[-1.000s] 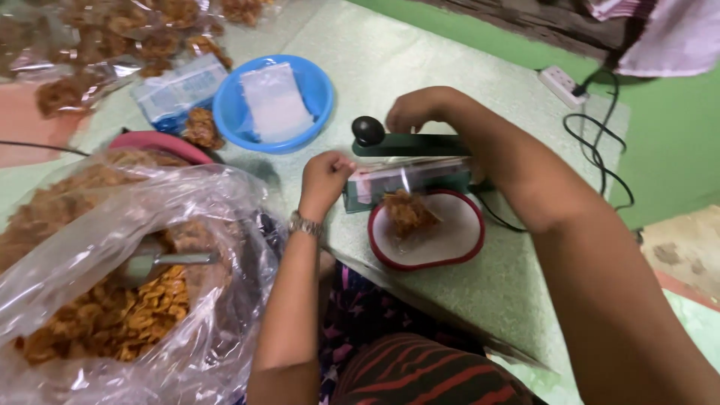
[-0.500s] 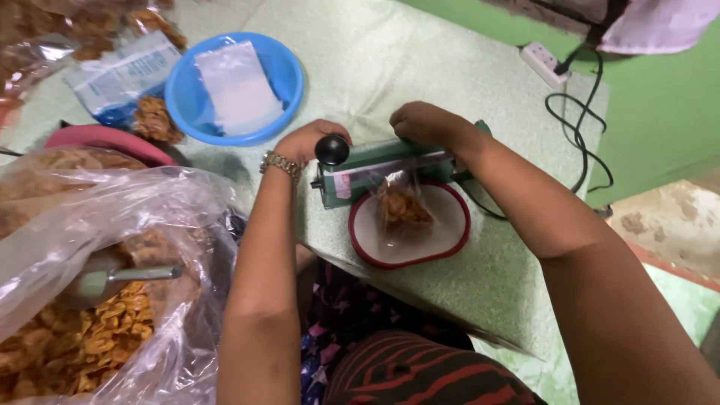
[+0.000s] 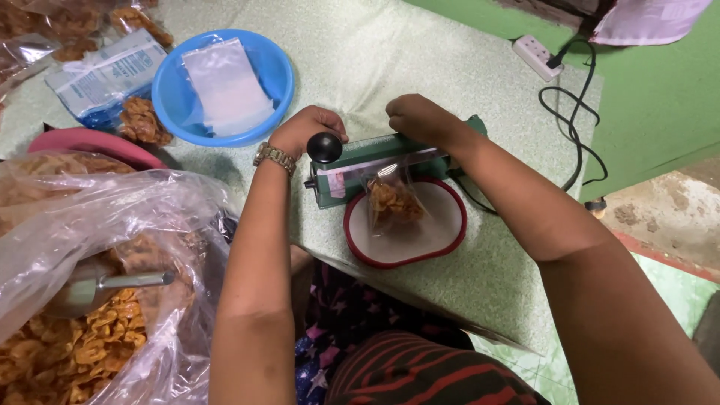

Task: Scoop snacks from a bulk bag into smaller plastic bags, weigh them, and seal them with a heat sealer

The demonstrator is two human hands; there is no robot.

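Head view: your left hand (image 3: 306,129) and right hand (image 3: 418,118) press closed on the green bar-type heat sealer (image 3: 382,159), clamping the clear chip-filled pouch (image 3: 391,201) over the red-rimmed white dish (image 3: 442,229); the sealing step appears in hand.

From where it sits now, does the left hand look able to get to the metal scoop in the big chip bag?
Probably yes. The left hand rests by the sealer's black knob, apparently holding nothing. The scoop lies on that arm's side in the open chip bag, handle exposed; only loose plastic folds crowd it.
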